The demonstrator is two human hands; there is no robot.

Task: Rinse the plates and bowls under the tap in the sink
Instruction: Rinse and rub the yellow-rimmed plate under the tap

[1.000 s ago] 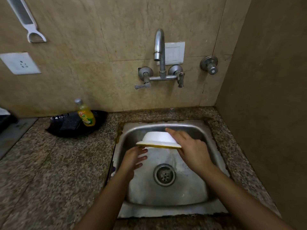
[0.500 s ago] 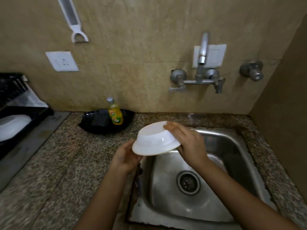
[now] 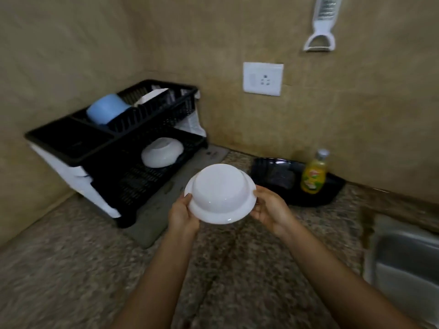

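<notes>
An upside-down white bowl (image 3: 221,194) hangs above the granite counter (image 3: 71,269), held by its rim from both sides. My left hand (image 3: 183,213) grips the rim's left edge and my right hand (image 3: 268,208) grips the right edge. A black two-tier dish rack (image 3: 114,150) stands in the far left corner. On its lower tier lies another overturned white bowl (image 3: 162,152). Its upper tier holds a blue cup (image 3: 105,111) and a white dish (image 3: 152,96). The steel sink (image 3: 408,264) shows only at the right edge; the tap is out of view.
A black tray (image 3: 332,188) with a yellow dish-soap bottle (image 3: 313,173) sits by the back wall. A grey mat (image 3: 164,210) lies under the rack. A wall socket (image 3: 263,78) and a hanging white grater (image 3: 322,24) are on the wall.
The bowl has left the sink and travelled left over the counter toward the dish rack. My view has swung left, and both hands now hold the rim.
</notes>
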